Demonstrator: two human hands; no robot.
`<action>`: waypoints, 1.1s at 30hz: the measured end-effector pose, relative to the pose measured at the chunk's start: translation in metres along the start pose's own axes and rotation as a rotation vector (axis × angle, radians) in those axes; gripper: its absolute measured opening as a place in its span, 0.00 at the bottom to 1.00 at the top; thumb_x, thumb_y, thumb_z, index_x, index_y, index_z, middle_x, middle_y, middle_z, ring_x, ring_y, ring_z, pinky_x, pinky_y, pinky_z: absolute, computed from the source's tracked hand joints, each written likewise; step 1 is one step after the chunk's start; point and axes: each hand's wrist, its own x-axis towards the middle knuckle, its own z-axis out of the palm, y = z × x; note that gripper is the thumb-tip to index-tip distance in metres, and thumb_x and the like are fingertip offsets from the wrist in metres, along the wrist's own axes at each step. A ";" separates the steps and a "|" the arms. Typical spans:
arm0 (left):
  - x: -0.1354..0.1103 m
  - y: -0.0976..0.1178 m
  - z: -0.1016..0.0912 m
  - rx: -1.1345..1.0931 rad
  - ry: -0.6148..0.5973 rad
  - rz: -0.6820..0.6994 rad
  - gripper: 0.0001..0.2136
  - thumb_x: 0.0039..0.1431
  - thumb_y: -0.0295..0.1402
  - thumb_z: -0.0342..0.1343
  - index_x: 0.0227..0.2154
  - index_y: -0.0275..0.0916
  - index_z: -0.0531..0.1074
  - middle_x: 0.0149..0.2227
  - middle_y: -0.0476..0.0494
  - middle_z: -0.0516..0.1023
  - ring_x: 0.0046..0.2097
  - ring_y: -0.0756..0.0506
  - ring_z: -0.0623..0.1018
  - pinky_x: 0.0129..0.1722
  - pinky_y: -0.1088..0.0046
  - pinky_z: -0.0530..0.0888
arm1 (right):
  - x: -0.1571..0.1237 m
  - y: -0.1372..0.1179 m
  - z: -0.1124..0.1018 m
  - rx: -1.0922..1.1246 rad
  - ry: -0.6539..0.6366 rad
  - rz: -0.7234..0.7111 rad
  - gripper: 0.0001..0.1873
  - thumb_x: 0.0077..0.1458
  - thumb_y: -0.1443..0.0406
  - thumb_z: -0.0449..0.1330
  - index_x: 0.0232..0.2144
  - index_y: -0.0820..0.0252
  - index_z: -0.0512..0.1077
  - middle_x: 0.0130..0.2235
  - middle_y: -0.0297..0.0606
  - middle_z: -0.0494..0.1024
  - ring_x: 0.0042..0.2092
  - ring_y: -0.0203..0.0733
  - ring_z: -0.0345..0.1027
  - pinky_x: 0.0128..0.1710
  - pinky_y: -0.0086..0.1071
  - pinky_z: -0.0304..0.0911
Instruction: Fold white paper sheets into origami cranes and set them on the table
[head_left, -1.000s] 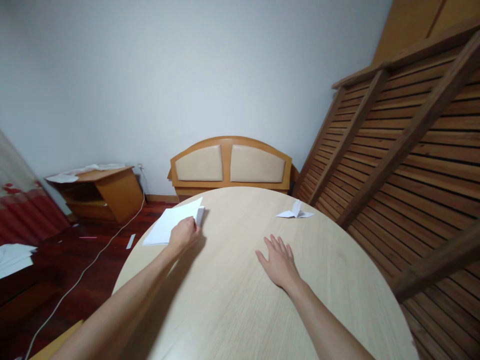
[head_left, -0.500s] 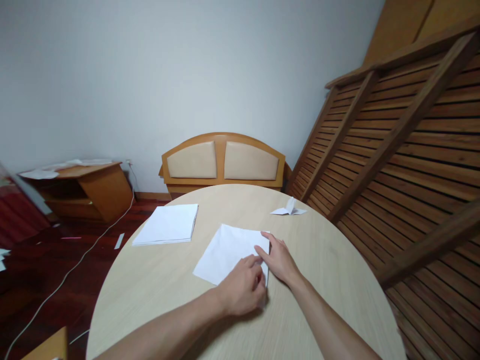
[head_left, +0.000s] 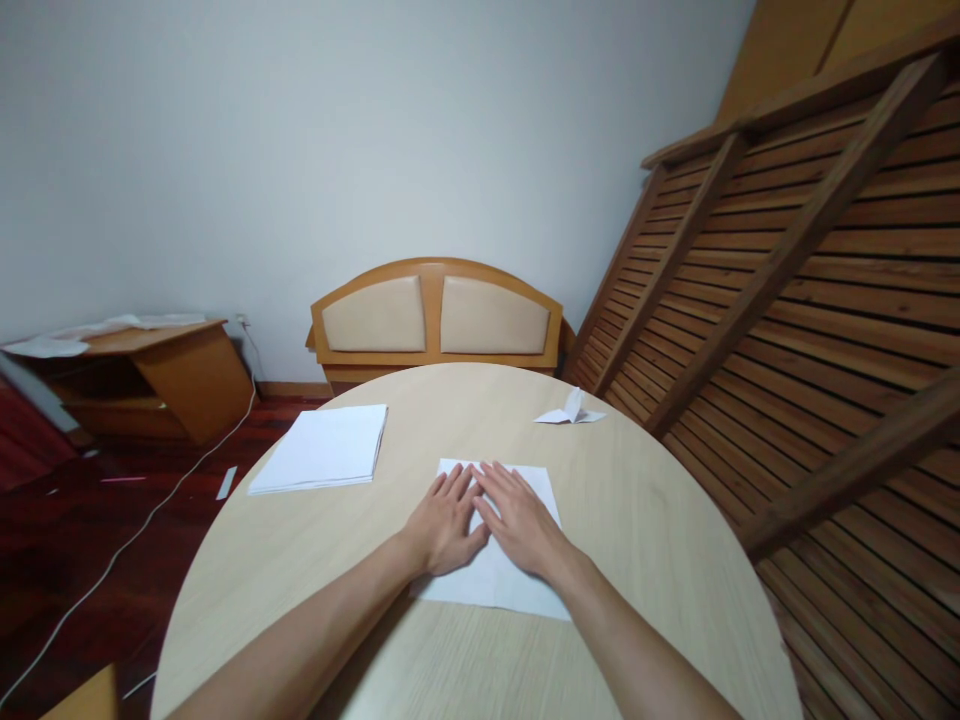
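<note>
Table [head_left: 667, 570] bears stacked paper [head_left: 324, 447], plus sheet [head_left: 495, 588] beneath both hands [head_left: 444, 525] [head_left: 519, 518]

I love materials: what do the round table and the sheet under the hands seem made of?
The round table looks like satin-finished pale wood or laminate, judging by its fine grain. The sheet looks like matte paper: thin, white, straight-edged.

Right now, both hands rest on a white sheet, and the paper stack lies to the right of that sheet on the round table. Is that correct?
One slip: the head view shows the paper stack left of the white sheet on the round table. The left hand and right hand do rest on that sheet.
</note>
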 end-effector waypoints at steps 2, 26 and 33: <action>0.001 0.001 0.002 0.006 -0.008 0.008 0.31 0.67 0.45 0.44 0.69 0.38 0.50 0.71 0.36 0.49 0.71 0.36 0.48 0.68 0.52 0.51 | -0.002 -0.006 0.005 -0.044 -0.111 0.077 0.30 0.69 0.52 0.40 0.69 0.53 0.51 0.70 0.38 0.53 0.71 0.47 0.41 0.69 0.49 0.39; 0.003 -0.004 0.004 0.005 0.000 -0.015 0.32 0.68 0.48 0.40 0.68 0.32 0.51 0.71 0.33 0.49 0.71 0.32 0.48 0.67 0.51 0.51 | 0.007 0.013 -0.013 -0.135 -0.235 0.062 0.37 0.63 0.48 0.49 0.69 0.56 0.51 0.72 0.39 0.47 0.72 0.49 0.35 0.69 0.48 0.30; -0.002 -0.015 -0.001 0.017 -0.014 -0.104 0.33 0.67 0.52 0.41 0.68 0.37 0.53 0.71 0.33 0.48 0.71 0.31 0.47 0.67 0.50 0.51 | -0.010 0.030 -0.014 -0.204 -0.168 0.290 0.43 0.61 0.40 0.46 0.69 0.55 0.50 0.72 0.40 0.45 0.72 0.53 0.33 0.69 0.54 0.30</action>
